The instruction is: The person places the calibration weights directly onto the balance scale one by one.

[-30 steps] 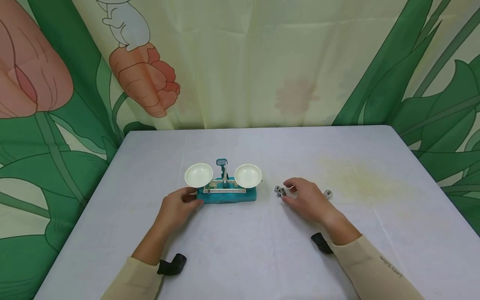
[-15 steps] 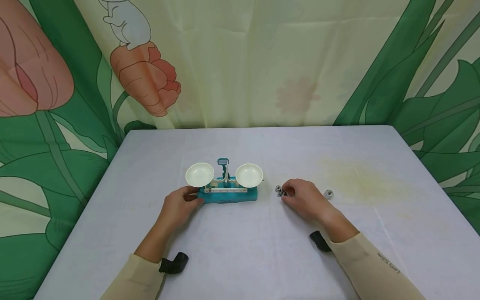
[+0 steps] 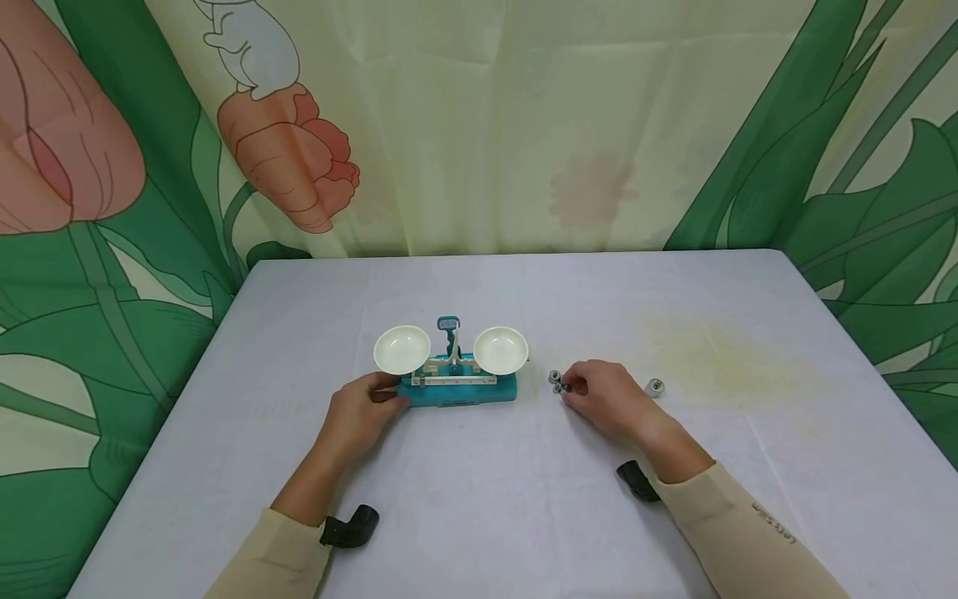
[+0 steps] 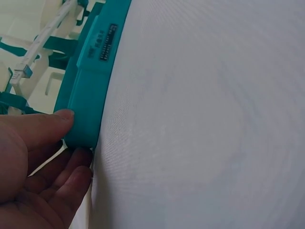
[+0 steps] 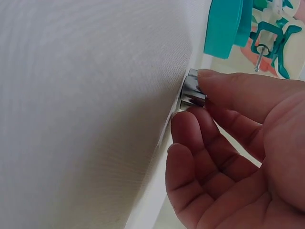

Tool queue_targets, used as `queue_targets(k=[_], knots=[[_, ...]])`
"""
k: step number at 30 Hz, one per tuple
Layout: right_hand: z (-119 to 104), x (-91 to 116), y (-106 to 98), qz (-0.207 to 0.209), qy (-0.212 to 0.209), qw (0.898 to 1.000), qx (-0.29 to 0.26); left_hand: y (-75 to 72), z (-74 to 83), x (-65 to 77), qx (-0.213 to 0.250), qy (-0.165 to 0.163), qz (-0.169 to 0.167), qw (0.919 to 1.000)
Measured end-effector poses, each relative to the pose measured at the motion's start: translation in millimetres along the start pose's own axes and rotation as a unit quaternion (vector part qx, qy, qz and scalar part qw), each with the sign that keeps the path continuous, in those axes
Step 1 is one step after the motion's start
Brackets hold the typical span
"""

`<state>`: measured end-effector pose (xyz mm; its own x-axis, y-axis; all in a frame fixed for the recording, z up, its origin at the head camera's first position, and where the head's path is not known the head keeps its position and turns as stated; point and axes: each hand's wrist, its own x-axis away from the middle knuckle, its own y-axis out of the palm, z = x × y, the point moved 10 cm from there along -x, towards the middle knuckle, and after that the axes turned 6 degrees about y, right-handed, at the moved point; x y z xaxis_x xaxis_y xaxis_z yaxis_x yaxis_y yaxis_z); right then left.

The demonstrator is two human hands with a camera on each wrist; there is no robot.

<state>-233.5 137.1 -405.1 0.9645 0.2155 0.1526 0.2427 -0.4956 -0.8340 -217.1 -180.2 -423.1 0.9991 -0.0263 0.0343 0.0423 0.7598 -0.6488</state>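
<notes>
- Table [image 3: 486, 516]: white cloth top; may drag or bunch if a base slides over it.
- Scale [image 3: 460, 393]: upright on table, left of centre. Looks like stiff, light plastic; beam and uprights read as fragile. Best held by the base ends, not the beam.
- Left hand [image 3: 362, 409]: clamped on the scale's left end, thumb over the base corner, fingers at the end. Sound hold.
- Right hand [image 3: 606, 391]: thumb and fingers drawn together, pinching at the small pieces; can't tell how many are between the tips.
- Pans, left [image 3: 402, 349] and right [image 3: 501, 350]: shallow, white, probably light and easily tipped. Rim contact only.
- Lone piece [image 3: 654, 388]: shiny metal, on table just past the right hand. Likely dense for its size, slick; take it round the sides.
- Small pieces [image 3: 555, 377]: bunched on table between scale and right hand. Hard, smooth, could slip or roll; fingertip pinch, low on the sides.
</notes>
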Motion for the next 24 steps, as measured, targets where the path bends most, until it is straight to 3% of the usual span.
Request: queue_targets(k=[24], knots=[[-0.7, 5.3, -1.5, -0.001, -0.005, 1.0, 0.015, 3.9, -5.0, 2.0, 0.005, -0.011, 0.016, 0.9998]])
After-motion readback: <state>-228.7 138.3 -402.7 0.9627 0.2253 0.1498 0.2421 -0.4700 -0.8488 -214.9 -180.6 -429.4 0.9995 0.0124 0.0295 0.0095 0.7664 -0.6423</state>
